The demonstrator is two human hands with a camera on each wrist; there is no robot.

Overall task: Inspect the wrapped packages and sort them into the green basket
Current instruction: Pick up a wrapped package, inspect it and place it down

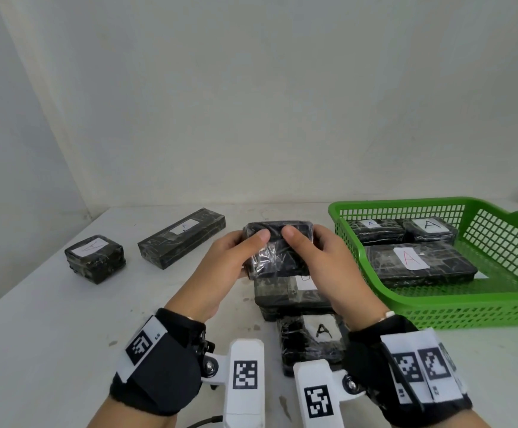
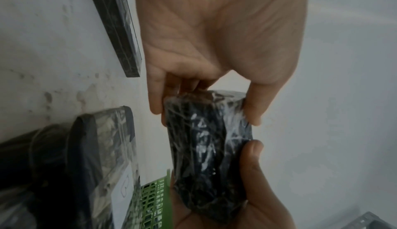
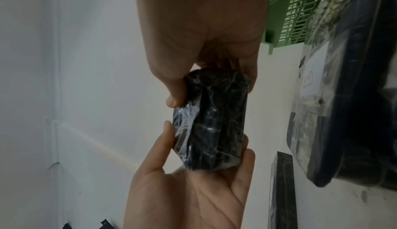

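Note:
Both hands hold one black package (image 1: pixel 277 248) wrapped in clear film, lifted above the table's middle. My left hand (image 1: pixel 236 254) grips its left end and my right hand (image 1: pixel 316 257) its right end, thumbs on the near face, fingers behind. No label shows on the face turned to me. In the left wrist view the package (image 2: pixel 206 147) is pinched between thumb and fingers; the right wrist view shows the same package (image 3: pixel 212 122) end on. The green basket (image 1: pixel 436 307) stands at the right and holds three packages labelled A.
A small package labelled A (image 1: pixel 95 257) and a long package (image 1: pixel 182 237) lie at the left. Two more packages (image 1: pixel 288 298) (image 1: pixel 311 344) lie below my hands, the nearer one marked A. A grey wall rises behind the white table (image 1: pixel 50 319).

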